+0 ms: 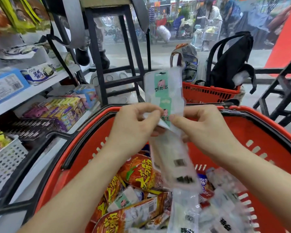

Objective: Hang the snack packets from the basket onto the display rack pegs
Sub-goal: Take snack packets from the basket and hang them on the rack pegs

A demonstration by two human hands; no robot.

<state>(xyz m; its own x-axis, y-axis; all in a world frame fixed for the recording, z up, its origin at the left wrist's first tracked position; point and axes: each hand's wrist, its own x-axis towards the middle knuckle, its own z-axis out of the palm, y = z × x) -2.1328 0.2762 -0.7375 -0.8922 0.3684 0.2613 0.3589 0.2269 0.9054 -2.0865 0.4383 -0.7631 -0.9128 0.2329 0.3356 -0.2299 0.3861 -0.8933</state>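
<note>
Shop aisle; packet strip (164,91) pinched between hands.

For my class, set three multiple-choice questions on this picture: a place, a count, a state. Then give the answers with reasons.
1. Where is the strip of white-and-green packets?
A. on a peg
B. above the near basket
C. on the floor

2. How many red baskets are in view?
A. one
B. two
C. three

3. How do the hands hold the strip?
A. both pinch it
B. only the left does
C. neither touches it

Answers: 1 B, it hangs over that basket's snacks; 2 B, a far basket stands behind; 3 A, left hand and right hand each have a fingertip grip on it.
</note>
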